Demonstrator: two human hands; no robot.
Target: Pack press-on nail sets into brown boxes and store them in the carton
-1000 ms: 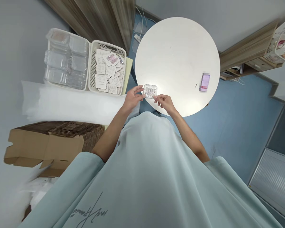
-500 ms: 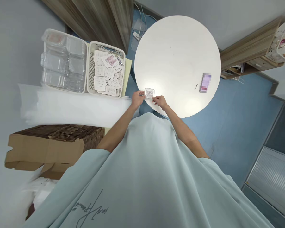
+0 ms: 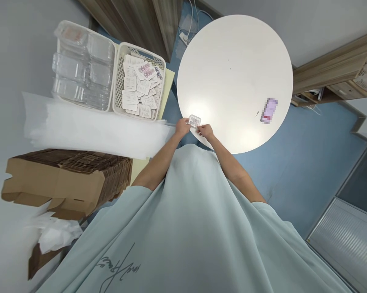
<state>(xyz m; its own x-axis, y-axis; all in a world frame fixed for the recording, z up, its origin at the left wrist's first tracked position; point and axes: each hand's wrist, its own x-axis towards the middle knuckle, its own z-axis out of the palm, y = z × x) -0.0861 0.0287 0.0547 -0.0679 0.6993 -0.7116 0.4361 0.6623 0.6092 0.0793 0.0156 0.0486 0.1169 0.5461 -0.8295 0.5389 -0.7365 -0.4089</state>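
Note:
A small clear plastic box is held between my two hands at the near left edge of the round white table. Rows of small pieces show through it, too tiny to name for sure. My left hand grips the box's left side with the fingers closed. At its lower right corner, my right hand pinches the edge. Left of the hands stands a white basket full of printed cards; one card on top carries pink nail-like pieces.
Clear plastic boxes fill another basket at far left. White sheets lie below, above folded brown cardboard boxes. A blurred purple object rests at the table's right. A power strip sits on the floor behind.
The view has shifted and turned slightly. The small box now appears a little tilted, still between both hands, and the hands have barely moved.

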